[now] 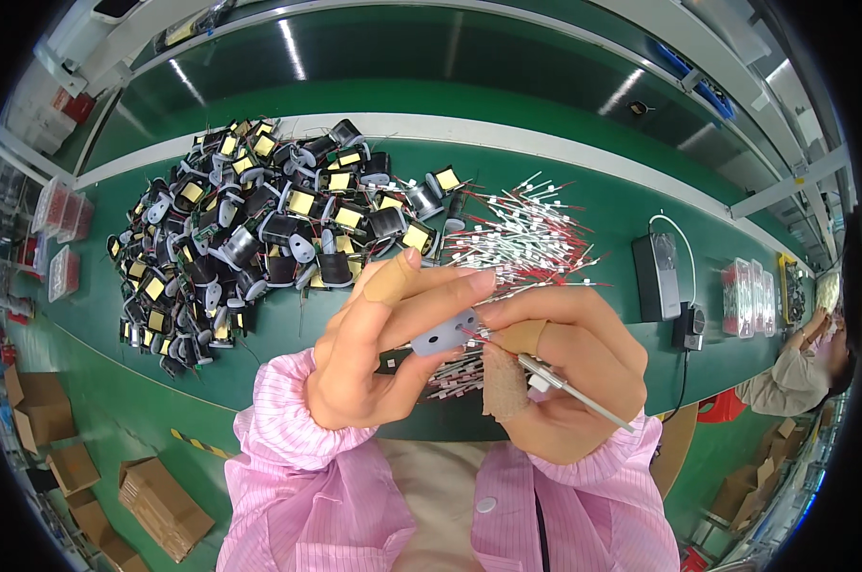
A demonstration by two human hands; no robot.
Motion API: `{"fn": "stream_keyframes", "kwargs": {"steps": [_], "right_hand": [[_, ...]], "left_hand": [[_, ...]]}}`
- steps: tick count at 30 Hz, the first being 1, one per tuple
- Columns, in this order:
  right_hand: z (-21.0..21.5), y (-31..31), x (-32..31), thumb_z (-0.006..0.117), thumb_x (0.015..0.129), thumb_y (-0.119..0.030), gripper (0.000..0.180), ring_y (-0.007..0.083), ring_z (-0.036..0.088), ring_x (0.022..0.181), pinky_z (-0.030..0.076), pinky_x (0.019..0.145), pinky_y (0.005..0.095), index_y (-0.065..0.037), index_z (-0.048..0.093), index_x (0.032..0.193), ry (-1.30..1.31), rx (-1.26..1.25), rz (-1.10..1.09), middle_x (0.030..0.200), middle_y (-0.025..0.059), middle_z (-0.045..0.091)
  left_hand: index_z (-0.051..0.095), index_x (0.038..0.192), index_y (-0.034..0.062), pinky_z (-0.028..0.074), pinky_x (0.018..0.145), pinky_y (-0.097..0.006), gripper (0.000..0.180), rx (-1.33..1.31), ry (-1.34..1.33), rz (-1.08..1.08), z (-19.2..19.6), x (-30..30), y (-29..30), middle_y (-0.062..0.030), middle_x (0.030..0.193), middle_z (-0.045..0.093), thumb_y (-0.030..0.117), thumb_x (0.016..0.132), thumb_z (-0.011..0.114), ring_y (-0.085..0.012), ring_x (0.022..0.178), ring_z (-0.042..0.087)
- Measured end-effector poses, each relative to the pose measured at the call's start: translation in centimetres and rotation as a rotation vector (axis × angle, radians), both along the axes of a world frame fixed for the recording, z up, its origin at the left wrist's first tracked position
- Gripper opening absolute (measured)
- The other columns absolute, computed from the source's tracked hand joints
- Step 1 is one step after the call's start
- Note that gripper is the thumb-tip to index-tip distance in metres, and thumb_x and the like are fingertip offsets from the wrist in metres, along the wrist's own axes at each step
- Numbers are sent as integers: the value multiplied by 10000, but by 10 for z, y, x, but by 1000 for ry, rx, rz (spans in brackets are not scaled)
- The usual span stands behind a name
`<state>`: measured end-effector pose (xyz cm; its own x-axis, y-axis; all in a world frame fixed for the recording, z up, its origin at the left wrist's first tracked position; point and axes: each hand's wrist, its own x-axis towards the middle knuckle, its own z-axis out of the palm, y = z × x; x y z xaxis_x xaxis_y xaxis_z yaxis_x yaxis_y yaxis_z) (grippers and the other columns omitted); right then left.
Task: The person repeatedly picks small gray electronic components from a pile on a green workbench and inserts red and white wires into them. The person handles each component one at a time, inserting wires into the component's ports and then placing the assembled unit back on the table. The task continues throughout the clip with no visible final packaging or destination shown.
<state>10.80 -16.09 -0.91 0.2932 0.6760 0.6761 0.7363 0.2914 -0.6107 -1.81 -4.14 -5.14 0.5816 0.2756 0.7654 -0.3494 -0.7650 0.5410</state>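
While left hand point(374, 353) pinches grey disc point(445, 334) — right hand point(564, 377) raised.

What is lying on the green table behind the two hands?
A heap of black coil parts and a spread of thin red-and-white wires lie there. The hands cover the wires' near edge and the table under them.

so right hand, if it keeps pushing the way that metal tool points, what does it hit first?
Most likely the grey part pinched in the left hand. The right hand aims its thin metal tool up-left, with the tip already at that part's face. Depth is unclear, but nothing else shows between them.
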Motion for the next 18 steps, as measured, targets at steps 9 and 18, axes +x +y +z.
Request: {"fn": "stream_keyframes", "kwargs": {"steps": [9,18], "right_hand": [[2,2,-6,726,622,88,217,234,645,624,517,534,275,21,608,791,8,-3,-7,835,124,644],[3,2,-8,730,606,83,236,248,643,633,521,538,288,26,608,799,-16,-27,-2,835,133,642]], "left_hand": [[196,1412,-52,437,898,-447,786,54,45,-44,-3,-3,7,-202,1157,649,-66,768,647,-352,1018,652],[278,1376,-68,430,913,-447,740,15,37,-15,-1,-5,2,-185,1134,666,-102,738,652,-338,1016,659]]}}
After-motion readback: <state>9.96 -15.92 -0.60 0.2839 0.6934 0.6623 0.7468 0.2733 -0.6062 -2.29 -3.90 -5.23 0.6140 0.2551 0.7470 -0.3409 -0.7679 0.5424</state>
